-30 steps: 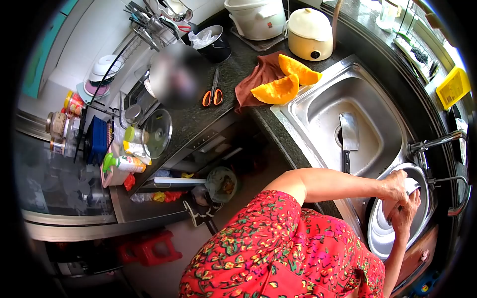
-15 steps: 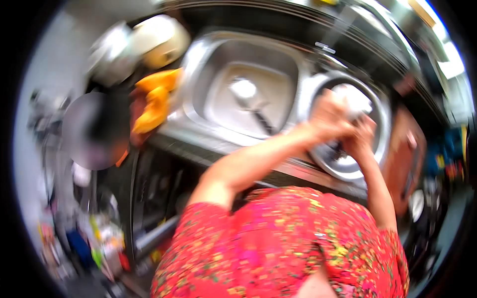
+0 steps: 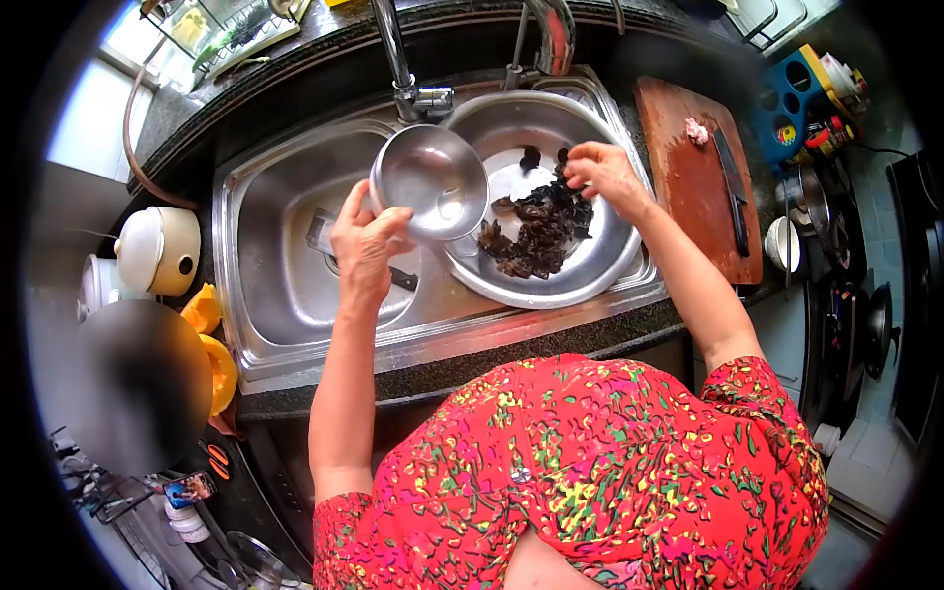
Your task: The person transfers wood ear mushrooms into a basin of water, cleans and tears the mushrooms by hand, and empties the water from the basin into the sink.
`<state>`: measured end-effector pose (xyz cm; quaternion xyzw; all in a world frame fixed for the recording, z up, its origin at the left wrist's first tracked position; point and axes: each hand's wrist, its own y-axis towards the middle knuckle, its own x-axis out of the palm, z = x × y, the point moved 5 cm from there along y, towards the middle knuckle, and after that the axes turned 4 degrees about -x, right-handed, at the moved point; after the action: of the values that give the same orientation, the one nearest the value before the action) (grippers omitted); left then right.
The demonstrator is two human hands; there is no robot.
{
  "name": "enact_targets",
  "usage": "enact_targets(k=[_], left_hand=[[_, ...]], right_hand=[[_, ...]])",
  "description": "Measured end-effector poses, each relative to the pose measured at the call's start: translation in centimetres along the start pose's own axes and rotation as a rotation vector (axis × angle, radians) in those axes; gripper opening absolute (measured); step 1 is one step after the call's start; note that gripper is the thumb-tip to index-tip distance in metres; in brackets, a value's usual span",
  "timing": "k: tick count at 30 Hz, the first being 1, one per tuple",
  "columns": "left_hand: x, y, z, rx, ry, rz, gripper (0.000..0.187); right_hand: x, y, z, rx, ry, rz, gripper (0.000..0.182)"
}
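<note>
My left hand (image 3: pixel 369 236) grips a small steel bowl (image 3: pixel 430 184) by its rim, thumb in front. The bowl is tilted so its bare inside faces me, overlapping the left edge of a large steel basin (image 3: pixel 595 280). Dark, ruffled wood ear mushrooms (image 3: pixel 536 231) lie heaped in that basin, with a few loose bits near its far side. Over the basin's right part is my right hand (image 3: pixel 605 177), fingers loosely bent and slightly apart, close to the mushrooms. I see nothing held in it.
Left of the basin is the sink (image 3: pixel 285 246), with a black-handled knife (image 3: pixel 401 278) in it. A cutting board (image 3: pixel 678 187) at right carries another knife (image 3: pixel 733 192) and a small pink lump (image 3: pixel 696 131). The faucet (image 3: pixel 403 74) rises behind. A cream pot (image 3: pixel 157 251) stands at left.
My hands were together over the basin with the shiny bowl. Now they are apart: the bowl has moved left in my left hand, and the mushrooms show in the basin. The view has turned.
</note>
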<state>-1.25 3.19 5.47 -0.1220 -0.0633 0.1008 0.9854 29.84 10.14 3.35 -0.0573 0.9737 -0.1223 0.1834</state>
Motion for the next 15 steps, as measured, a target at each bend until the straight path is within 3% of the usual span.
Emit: enact_targets(k=[3,7,10,11,13,14,15], left_hand=[[-1.2,-0.1,-1.2,-0.131,-0.332,-0.174,0.047],[-1.6,-1.8,-0.7,-0.191,-0.597,-0.286,0.050],[-2.2,-2.5,-1.1,-0.194,-0.615,-0.209,0.050],[-2.8,-2.6,-0.9,-0.187,-0.618,-0.194,0.050],[-3.3,-2.6,-1.1,-0.187,-0.595,-0.181,0.051],[-3.5,-2.7,-0.8,-0.175,-0.577,-0.141,0.052],[-3.6,-2.7,-0.7,-0.168,-0.588,-0.153,0.052]], right_hand=[[1.4,3.2,-2.2,-0.033,0.198,-0.098,0.029],[5.6,7.6,-8.2,-0.233,-0.068,-0.132,0.052],[9.5,9.0,-11.8,-0.280,-0.187,-0.198,0.064],[11.1,10.3,-12.0,-0.303,-0.272,-0.225,0.060],[12.7,11.9,-12.5,-0.611,-0.746,-0.089,0.041],[13.0,12.8,-11.5,-0.479,-0.771,-0.122,0.026],[13.3,13.1,-11.3,-0.522,-0.778,-0.076,0.023]])
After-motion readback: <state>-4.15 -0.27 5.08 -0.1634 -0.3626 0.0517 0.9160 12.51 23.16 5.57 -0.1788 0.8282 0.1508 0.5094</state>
